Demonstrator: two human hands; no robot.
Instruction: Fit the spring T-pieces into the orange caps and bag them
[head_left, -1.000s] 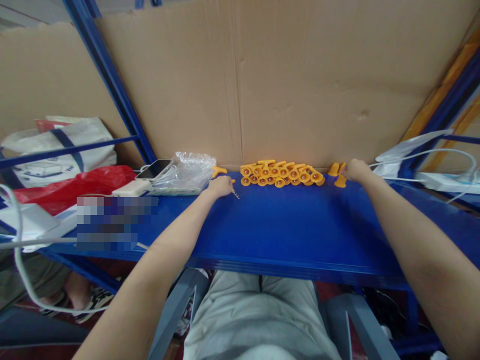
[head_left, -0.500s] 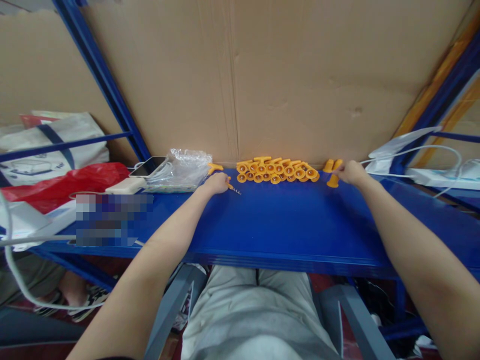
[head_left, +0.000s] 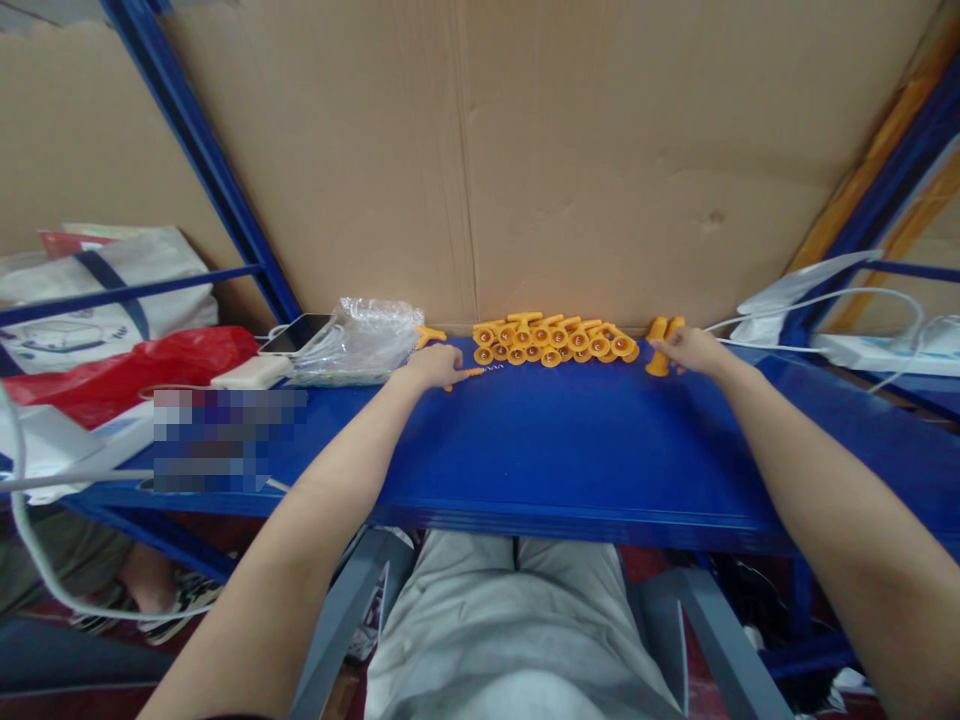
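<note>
My left hand [head_left: 436, 364] is closed round the orange handle of a corkscrew [head_left: 472, 373], whose metal spiral points right. Just behind that hand, another orange T-handled corkscrew [head_left: 430, 335] lies by the clear plastic. At the right, my right hand [head_left: 696, 352] pinches a flared orange corkscrew sleeve [head_left: 658, 362], its wide end down towards the table. More orange sleeve pieces [head_left: 658, 328] stand behind those fingers, partly hidden. Between my hands, several assembled orange corkscrews [head_left: 551, 338] lie stacked in two rows, their round sleeve openings facing me.
The blue table [head_left: 540, 450] meets a cardboard wall [head_left: 570, 160] at the back. Left of my hand lie a clear plastic bag [head_left: 360, 345], a phone [head_left: 298, 334], a white power bank [head_left: 251, 373] and a red bag [head_left: 150, 362]. White cables [head_left: 825, 298] trail at the right.
The corkscrew in my left hand has turned, its spiral swinging up from down-right to point right. My right hand has shifted slightly left and down around the sleeve.
</note>
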